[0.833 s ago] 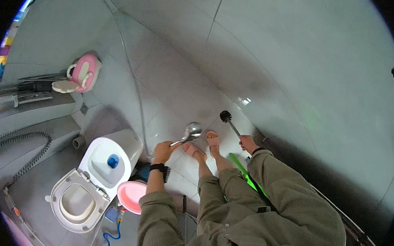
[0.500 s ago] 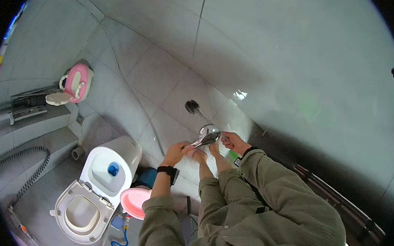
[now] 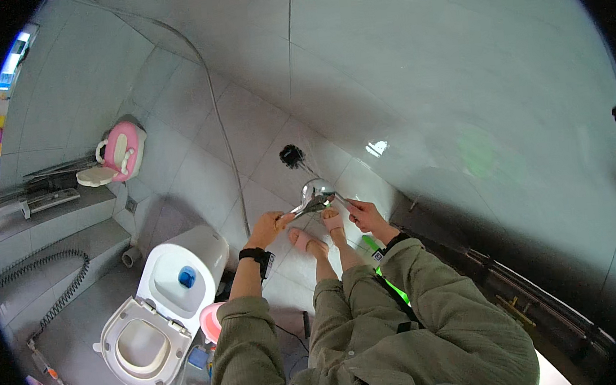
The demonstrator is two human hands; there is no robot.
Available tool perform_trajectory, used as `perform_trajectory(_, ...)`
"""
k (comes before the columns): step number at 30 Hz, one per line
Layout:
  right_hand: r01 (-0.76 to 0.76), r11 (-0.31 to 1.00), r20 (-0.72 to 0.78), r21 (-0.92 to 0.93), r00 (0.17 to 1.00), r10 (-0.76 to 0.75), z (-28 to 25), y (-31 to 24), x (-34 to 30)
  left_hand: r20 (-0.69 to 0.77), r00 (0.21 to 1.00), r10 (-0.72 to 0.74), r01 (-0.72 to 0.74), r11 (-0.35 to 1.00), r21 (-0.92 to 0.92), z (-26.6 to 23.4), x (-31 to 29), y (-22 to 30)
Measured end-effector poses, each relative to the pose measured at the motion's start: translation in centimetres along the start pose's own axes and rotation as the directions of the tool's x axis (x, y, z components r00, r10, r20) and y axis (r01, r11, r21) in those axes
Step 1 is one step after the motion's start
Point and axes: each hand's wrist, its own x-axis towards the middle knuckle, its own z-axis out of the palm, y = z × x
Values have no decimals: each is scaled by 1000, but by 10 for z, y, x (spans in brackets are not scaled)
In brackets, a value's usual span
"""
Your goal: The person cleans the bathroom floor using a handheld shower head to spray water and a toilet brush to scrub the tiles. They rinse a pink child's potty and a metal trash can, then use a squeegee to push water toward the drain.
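Note:
My left hand is closed round the handle of a chrome shower head, held out in front of my legs. A grey hose runs from the upper left down toward that hand. My right hand grips the thin handle of a toilet brush, whose dark bristle head points away from me over the floor. Part of the brush handle is hidden behind the shower head. Whether the bristles touch the floor I cannot tell. Both wrists wear dark bands.
At left stands a white toilet with its seat swung out and something blue in the bowl. Beside it is a pink basin. A pink-and-white child's potty seat sits farther off. A tiled wall rises at right.
The view has shifted a little, so the toilet sits farther right and my left arm covers more of the basin. The hose has bowed to the right. Both hands keep their holds.

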Motion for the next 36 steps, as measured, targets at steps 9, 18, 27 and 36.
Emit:
perform_trajectory(9,439,251,79,-862,607,-790,36,-6,9,-150,962,-230,217,971,-100,-48,-4,-13)
perform_trajectory(18,388,149,96,-909,544,-833,41,-32,-42,-111,990,-89,89,996,-5,-48,-20,33)
perform_trajectory(27,120,950,39,289,990,-137,13,-35,-61,-138,990,-18,-15,972,-233,-32,-46,53)
perform_trajectory(36,-252,534,373,807,918,-131,-3,-32,-123,-144,986,81,-94,992,-83,-60,-35,48)
